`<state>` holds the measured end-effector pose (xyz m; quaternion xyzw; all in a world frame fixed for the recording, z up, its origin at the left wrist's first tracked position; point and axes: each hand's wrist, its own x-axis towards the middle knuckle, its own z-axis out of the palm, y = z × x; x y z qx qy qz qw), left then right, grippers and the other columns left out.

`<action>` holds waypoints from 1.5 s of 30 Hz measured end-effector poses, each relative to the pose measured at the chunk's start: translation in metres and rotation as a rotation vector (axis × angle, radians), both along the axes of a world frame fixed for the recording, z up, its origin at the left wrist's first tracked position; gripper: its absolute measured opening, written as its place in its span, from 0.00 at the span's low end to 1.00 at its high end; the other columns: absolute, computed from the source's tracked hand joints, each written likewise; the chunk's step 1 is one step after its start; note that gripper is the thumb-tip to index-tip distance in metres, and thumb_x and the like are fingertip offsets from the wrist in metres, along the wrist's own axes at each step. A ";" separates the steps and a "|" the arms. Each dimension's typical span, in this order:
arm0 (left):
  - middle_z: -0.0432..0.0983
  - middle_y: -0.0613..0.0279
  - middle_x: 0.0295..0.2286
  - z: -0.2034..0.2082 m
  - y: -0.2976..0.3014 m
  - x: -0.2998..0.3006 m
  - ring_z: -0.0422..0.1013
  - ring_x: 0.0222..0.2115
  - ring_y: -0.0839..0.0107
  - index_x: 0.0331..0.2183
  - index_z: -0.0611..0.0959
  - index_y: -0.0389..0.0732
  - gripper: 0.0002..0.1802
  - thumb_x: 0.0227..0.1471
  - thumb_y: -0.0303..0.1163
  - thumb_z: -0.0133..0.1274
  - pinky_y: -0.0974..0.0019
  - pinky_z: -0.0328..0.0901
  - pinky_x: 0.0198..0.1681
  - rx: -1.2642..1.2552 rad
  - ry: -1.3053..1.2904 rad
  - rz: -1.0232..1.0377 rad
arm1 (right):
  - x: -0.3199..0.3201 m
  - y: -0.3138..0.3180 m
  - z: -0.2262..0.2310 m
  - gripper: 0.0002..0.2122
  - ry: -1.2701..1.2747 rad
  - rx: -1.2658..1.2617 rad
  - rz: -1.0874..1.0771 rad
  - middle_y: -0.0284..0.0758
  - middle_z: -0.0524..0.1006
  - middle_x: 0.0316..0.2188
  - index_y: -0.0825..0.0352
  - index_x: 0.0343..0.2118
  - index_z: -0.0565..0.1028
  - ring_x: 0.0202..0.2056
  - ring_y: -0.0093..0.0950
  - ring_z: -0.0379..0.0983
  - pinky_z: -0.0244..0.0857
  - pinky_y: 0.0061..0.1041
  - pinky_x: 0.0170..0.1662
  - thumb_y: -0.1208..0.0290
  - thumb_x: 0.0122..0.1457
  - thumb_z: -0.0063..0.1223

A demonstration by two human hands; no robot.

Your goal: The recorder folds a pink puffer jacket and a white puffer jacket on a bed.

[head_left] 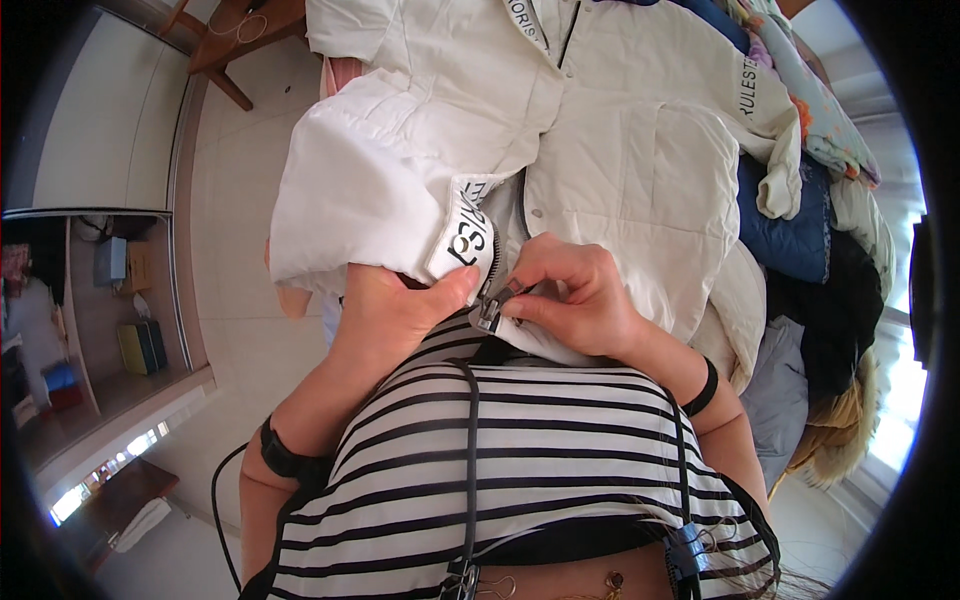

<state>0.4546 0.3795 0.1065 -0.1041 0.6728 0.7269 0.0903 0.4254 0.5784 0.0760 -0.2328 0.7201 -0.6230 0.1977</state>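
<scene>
A white padded jacket (pixel 630 170) lies spread in front of me, its front partly open and its hem close to my body. My left hand (pixel 400 305) grips the lower corner of the jacket's left-hand front panel, thumb on top beside the printed placket (pixel 465 225). At the bottom of the front opening sits a dark metal zipper slider (pixel 490 312). My right hand (pixel 572 295) pinches the zipper's pull between thumb and forefinger. The zipper teeth run upward from there along the placket's edge. Whether both sides of the zipper are joined cannot be made out.
More clothes are heaped on the right: a blue denim piece (pixel 785 215), a black garment (pixel 840 300), a grey one (pixel 775 390) and a brown one with fur trim (pixel 845 430). A wooden chair (pixel 245 45) stands far left, near an open shelf cabinet (pixel 125 310).
</scene>
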 end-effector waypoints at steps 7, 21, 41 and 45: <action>0.72 0.63 0.33 -0.007 0.003 0.001 0.68 0.33 0.77 0.38 0.75 0.32 0.18 0.40 0.22 0.59 0.72 0.64 0.38 0.025 0.054 0.019 | 0.001 0.001 -0.002 0.05 -0.026 -0.001 -0.010 0.30 0.75 0.24 0.69 0.26 0.77 0.28 0.20 0.68 0.62 0.18 0.27 0.78 0.46 0.63; 0.73 0.63 0.32 0.010 -0.003 0.003 0.69 0.31 0.77 0.38 0.76 0.32 0.20 0.40 0.23 0.60 0.71 0.65 0.36 -0.003 -0.150 -0.002 | -0.004 -0.001 0.000 0.04 -0.287 0.008 -0.118 0.29 0.77 0.25 0.72 0.29 0.77 0.26 0.14 0.69 0.64 0.14 0.30 0.78 0.51 0.59; 0.72 0.66 0.19 -0.004 -0.015 0.012 0.67 0.18 0.79 0.31 0.76 0.38 0.10 0.55 0.35 0.51 0.77 0.61 0.21 0.045 -0.446 -0.318 | -0.019 -0.018 0.014 0.06 -0.500 0.083 0.086 0.27 0.74 0.22 0.70 0.25 0.74 0.27 0.15 0.68 0.64 0.16 0.29 0.75 0.50 0.60; 0.72 0.65 0.20 -0.005 -0.020 0.018 0.68 0.20 0.78 0.31 0.76 0.37 0.08 0.53 0.31 0.53 0.76 0.64 0.23 0.093 -0.371 -0.330 | -0.030 -0.021 0.012 0.06 -0.174 0.186 0.040 0.30 0.73 0.20 0.70 0.25 0.73 0.24 0.18 0.67 0.62 0.20 0.26 0.74 0.49 0.59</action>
